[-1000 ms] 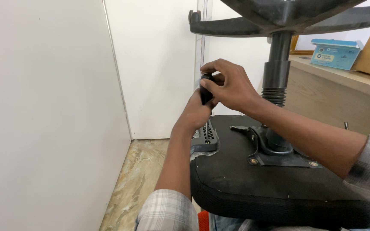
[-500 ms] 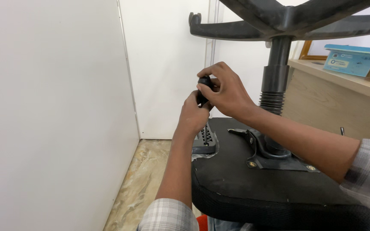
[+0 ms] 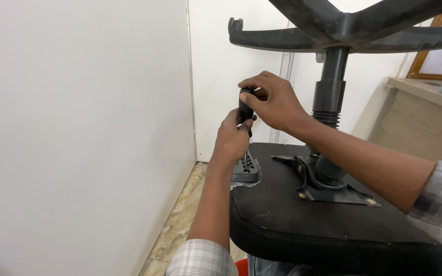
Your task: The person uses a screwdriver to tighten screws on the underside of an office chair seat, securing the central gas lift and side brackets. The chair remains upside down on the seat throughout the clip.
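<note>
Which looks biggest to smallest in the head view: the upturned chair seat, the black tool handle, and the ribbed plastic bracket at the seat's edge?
1. Upturned chair seat, by far the largest.
2. Ribbed plastic bracket.
3. Black tool handle.
The last two look close, and both hands hide part of the handle, so their order is unsure.

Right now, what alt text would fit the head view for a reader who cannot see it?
Both hands grip a black screwdriver handle, the right hand on top and the left hand below, above a bracket on an upturned office chair's seat. White walls stand behind.
</note>
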